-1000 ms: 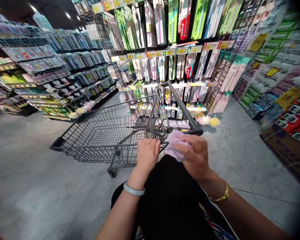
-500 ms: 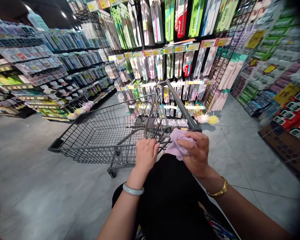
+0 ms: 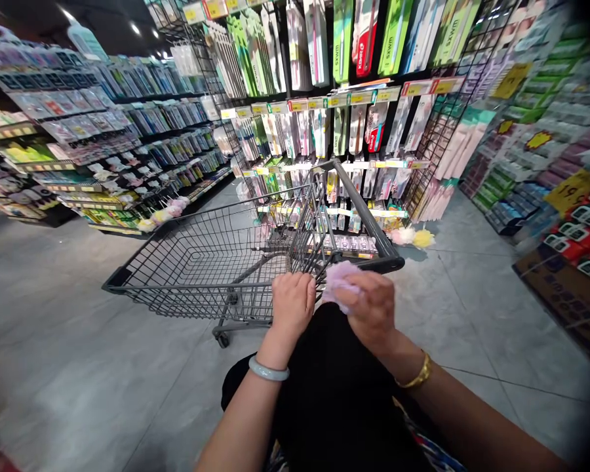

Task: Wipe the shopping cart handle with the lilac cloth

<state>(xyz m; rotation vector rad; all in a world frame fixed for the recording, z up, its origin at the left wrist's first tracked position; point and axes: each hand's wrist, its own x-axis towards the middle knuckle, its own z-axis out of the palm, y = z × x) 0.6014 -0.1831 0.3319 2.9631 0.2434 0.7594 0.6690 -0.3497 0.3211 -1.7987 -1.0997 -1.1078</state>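
Observation:
A dark wire shopping cart (image 3: pixel 177 288) stands sideways in front of me, its basket reaching to the left. My left hand (image 3: pixel 293 303), with a pale bangle at the wrist, is closed around the cart's near upper rim. In my right hand (image 3: pixel 373 308) a crumpled lilac cloth (image 3: pixel 341 278) is bunched, held against the near side of the cart close to the handle end. The black push handle (image 3: pixel 368 216) slants away just beyond that hand. The cart's basket shows only bare wire.
A rack of packaged toothbrushes (image 3: pixel 344 124) rises right behind the cart. Shelves of goods (image 3: pixel 162 118) line the left. Stacked packs (image 3: pixel 526 144) and a cardboard box (image 3: pixel 560 295) flank the right. Grey floor (image 3: pixel 103 373) spreads around the cart.
My right hand has moved left along the cart with the lilac cloth, away from the handle's corner. My left hand keeps its grip on the rim. The view has shifted slightly.

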